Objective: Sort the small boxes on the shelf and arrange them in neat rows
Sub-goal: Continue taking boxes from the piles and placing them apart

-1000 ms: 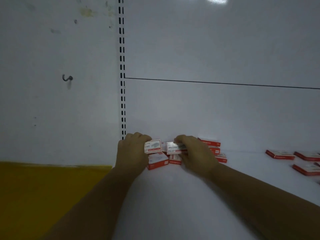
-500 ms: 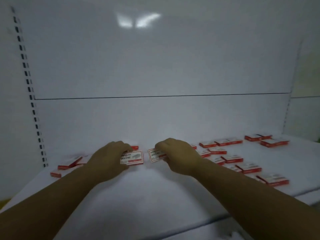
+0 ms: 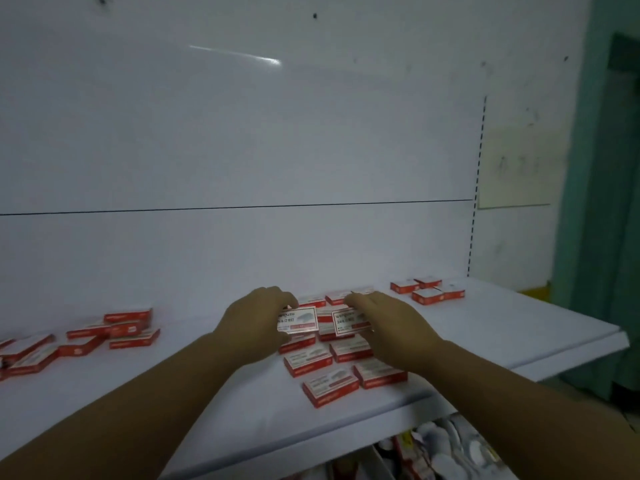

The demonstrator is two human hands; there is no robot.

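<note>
Left hand (image 3: 256,323) pinches one staple box (image 3: 298,318), right hand (image 3: 384,323) pinches a second staple box (image 3: 348,322), fingers curled on each. Both are held just above the mid-shelf cluster (image 3: 320,362). Set them square to the shelf (image 3: 519,327) front edge, sides touching. The cluster crowds the landing spot. Left-end pile (image 3: 114,329) and back-right-corner group (image 3: 427,291) look unsorted.

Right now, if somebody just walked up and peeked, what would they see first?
Two hands meet in the middle of the white shelf: the left hand holds a small box and the right hand holds a second box, labels facing us. Just in front of them, red boxes lie in two short rows, and a messier heap lies at the left.
</note>
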